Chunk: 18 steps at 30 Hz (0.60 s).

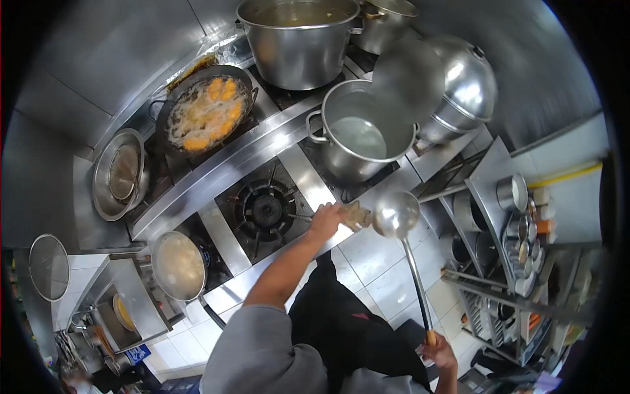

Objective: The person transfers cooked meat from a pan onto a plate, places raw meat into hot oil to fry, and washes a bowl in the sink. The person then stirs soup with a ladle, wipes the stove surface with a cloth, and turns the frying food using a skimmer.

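Note:
My left hand (326, 222) is closed on a brownish cloth (355, 216), held beside the bowl of a large steel ladle (396, 214). The ladle's wooden-ended handle runs down to my right hand (441, 350), whose fingers are wrapped round it. Just beyond the ladle stands a steel pot (357, 167) with side handles and cloudy liquid inside. A bare gas burner (266, 209) lies to the left of my left hand.
Orange pieces fry in bubbling oil in a wok (168, 141) at the upper left. A tall stockpot (298, 59) stands at the back. A pan (178, 266) of pale food sits at the left, near a steel bowl (100, 187). Shelves (489, 203) with pots are at the right.

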{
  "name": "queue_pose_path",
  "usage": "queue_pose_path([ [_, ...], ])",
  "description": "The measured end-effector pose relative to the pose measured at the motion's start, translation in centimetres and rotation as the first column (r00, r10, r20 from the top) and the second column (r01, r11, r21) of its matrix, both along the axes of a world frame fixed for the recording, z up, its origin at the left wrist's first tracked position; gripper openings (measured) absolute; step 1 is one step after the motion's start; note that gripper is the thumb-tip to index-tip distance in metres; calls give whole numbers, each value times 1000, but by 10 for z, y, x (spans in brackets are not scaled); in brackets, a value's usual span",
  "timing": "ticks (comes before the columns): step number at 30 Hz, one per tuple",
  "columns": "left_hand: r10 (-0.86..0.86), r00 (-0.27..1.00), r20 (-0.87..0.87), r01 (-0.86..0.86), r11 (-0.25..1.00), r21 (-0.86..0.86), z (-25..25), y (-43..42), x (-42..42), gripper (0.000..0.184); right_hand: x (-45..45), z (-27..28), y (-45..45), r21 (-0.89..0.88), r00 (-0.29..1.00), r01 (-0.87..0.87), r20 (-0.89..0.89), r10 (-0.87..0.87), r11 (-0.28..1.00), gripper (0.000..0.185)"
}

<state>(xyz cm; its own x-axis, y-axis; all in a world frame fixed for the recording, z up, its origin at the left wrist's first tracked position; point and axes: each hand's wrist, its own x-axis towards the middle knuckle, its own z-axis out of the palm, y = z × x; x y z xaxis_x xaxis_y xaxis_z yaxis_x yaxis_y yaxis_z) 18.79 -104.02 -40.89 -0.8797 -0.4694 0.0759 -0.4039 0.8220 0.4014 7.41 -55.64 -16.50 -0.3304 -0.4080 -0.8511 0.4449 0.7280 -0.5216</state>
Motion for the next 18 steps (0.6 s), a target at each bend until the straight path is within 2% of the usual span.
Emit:
queue_pose_path([
  [1, 18, 1000, -18, -18, 1000, 20, 11, -22, -4, 21, -6, -3, 13, 74, 998, 56, 0, -56, 996, 26],
  [2, 118, 993, 12, -119, 992, 49, 48, -49, -8, 21, -9, -3, 20, 81, 997, 79, -1, -79, 994, 26],
  [3, 207, 971, -121, -211, 977, -29, 55, -80, -9, 18, -13, -3, 25, 88, 994, 105, -1, -105, 991, 27],
  [4, 278, 954, -111, -291, 948, -128, 48, -122, -7, 16, -16, -6, 28, 97, 995, 102, 3, -102, 990, 27],
  [5, 290, 930, -224, -307, 950, -47, 73, -151, -2, 18, -17, -9, 32, 106, 986, 164, -7, -164, 981, 28],
  [7, 512, 858, -49, -514, 850, -119, 61, -207, -5, 31, -22, -14, 38, 130, 974, 225, -19, -224, 966, 29],
  [8, 514, 857, -41, -515, 850, -111, 35, -224, -3, 31, -26, -21, 39, 118, 954, 298, -3, -299, 947, 28],
  [9, 470, 881, -48, -471, 866, -168, -6, -237, 0, 40, -29, -28, 39, 105, 928, 368, 13, -371, 924, 28],
  [10, 427, 903, -52, -427, 876, -226, -30, -242, 2, 51, -35, -33, 39, 113, 931, 362, 14, -366, 925, 28],
  [11, 438, 898, -43, -436, 873, -219, -30, -232, -1, 51, -43, -36, 41, 115, 927, 371, 11, -374, 922, 27],
  [13, 522, 847, 103, -513, 852, -103, -9, -199, -12, 61, -57, -45, 45, 110, 920, 387, 17, -391, 916, 27],
  [14, 542, 839, 52, -543, 840, 8, 5, -180, -15, 58, -65, -53, 50, 137, 942, 337, -38, -335, 932, 25],
  [17, 543, 839, 21, -543, 839, -25, -9, -117, -20, 48, -99, -74, 57, 97, 953, 293, 53, -299, 951, 23],
  [18, 542, 839, 42, -539, 840, -60, -20, -97, -23, 47, -111, -78, 52, 100, 970, 237, 25, -241, 966, 21],
])
